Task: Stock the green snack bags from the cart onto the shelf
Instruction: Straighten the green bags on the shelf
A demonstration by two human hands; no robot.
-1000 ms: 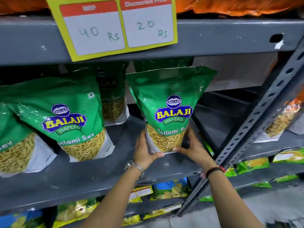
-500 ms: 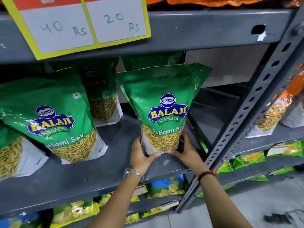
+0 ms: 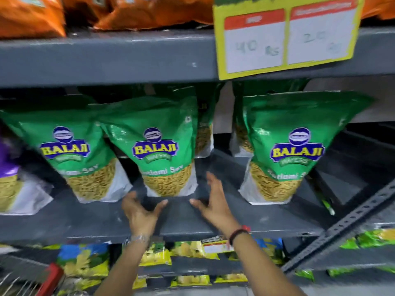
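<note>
Now both hands hover spread and empty over the front of the grey shelf (image 3: 64,218). From the left hand (image 3: 140,214), fingers fanned and palm turned inward, the middle green snack bag (image 3: 158,150) stands at about one o'clock, upright, its base just beyond the fingertips; the frame is blurred, so whether a fingertip brushes it is hard to say. From the right hand (image 3: 213,205), likewise splayed, that same bag sits at about eleven o'clock, and the hand seems clear of it. A second green bag (image 3: 68,154) leans at the middle bag's nine o'clock, overlapping its edge. A third green bag (image 3: 299,150) stands at its three o'clock, well apart, with bare shelf between. Above, at twelve o'clock, orange bags (image 3: 128,11) lie on the upper shelf, and a yellow price card (image 3: 284,37) hangs from its lip. At seven o'clock, a red cart edge (image 3: 50,280) shows in the bottom corner.
</note>
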